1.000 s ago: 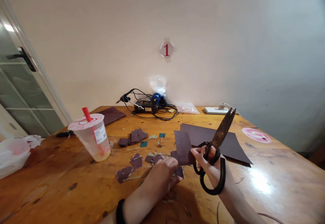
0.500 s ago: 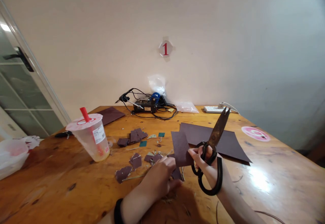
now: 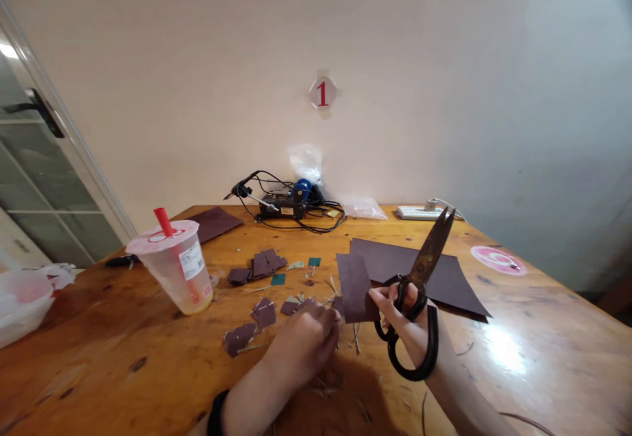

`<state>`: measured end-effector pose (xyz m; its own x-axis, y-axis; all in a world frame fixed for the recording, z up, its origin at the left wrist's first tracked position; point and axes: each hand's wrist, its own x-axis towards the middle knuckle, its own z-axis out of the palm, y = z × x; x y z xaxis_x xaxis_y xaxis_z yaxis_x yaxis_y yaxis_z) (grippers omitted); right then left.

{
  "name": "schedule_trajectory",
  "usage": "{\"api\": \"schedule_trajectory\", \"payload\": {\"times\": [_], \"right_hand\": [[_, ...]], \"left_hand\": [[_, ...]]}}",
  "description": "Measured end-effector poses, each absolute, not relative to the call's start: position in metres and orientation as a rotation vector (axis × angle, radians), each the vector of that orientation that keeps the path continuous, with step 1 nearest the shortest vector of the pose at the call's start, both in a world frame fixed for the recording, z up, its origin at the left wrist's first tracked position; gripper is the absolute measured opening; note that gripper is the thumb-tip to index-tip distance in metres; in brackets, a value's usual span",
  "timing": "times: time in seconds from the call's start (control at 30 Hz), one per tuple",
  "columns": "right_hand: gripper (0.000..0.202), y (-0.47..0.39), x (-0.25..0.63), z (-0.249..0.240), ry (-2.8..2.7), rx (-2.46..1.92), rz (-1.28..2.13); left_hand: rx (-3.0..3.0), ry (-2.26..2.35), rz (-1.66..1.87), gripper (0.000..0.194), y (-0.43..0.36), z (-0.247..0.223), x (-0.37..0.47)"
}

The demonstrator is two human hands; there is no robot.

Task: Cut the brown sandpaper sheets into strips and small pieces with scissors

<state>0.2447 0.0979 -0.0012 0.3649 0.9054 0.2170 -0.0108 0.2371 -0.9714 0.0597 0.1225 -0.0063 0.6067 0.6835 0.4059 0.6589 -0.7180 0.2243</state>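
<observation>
My right hand (image 3: 402, 311) is closed on a pair of black-handled scissors (image 3: 425, 261) with dark, worn blades tilted up and slightly parted. Its thumb and fingers also pinch a dark maroon paper piece (image 3: 354, 289), stiff like sandpaper. Just left of that piece, my left hand (image 3: 309, 337) hangs low over the table with its fingers curled together. Whatever lies in those fingers is hidden. A small dark maroon scrap (image 3: 338, 304) shows beside the fingertips; I cannot tell whether they hold it. Behind my right hand lies a larger maroon sheet (image 3: 444, 282).
Small cut pieces (image 3: 266, 263) are piled left of centre, with loose scraps (image 3: 240, 338) and thin strips around. A plastic cup (image 3: 172, 268) with a red straw stands left. Farther back are a soldering station (image 3: 282, 205), a plastic bag (image 3: 365, 208) and a power strip (image 3: 417, 213).
My left hand has drawn its fingers in and shifted slightly left, away from the held paper. The scissors and paper in my right hand have moved slightly right.
</observation>
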Motion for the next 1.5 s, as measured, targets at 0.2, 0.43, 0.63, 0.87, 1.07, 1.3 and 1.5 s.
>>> {"api": "schedule_trajectory", "payload": {"times": [0.2,0.43,0.63,0.87,1.07,1.3,1.5], "right_hand": [[0.053,0.1,0.249,0.007,-0.982,-1.127,0.794],[0.052,0.101,0.249,0.002,-0.968,-1.136,0.799],[0.052,0.101,0.245,-0.004,-1.006,-1.172,0.816],[0.051,0.102,0.245,-0.01,-1.032,-1.17,0.809],[0.051,0.102,0.245,-0.014,-1.002,-1.161,0.905],[0.053,0.101,0.244,-0.011,-0.988,-1.158,0.894],[0.05,0.098,0.243,-0.008,-1.048,-1.198,0.826]], "left_hand": [[2.802,1.103,1.337,0.019,0.155,0.014,0.019],[2.916,1.797,1.182,0.027,0.198,0.011,-0.041],[2.824,1.979,0.793,0.028,0.207,-0.006,-0.042],[2.722,2.015,0.431,0.027,0.207,-0.009,-0.032],[2.622,2.028,0.439,0.024,0.204,-0.008,-0.024],[2.448,1.865,0.856,0.025,0.192,0.01,-0.011],[1.949,1.01,0.684,0.05,0.152,0.018,0.028]]}}
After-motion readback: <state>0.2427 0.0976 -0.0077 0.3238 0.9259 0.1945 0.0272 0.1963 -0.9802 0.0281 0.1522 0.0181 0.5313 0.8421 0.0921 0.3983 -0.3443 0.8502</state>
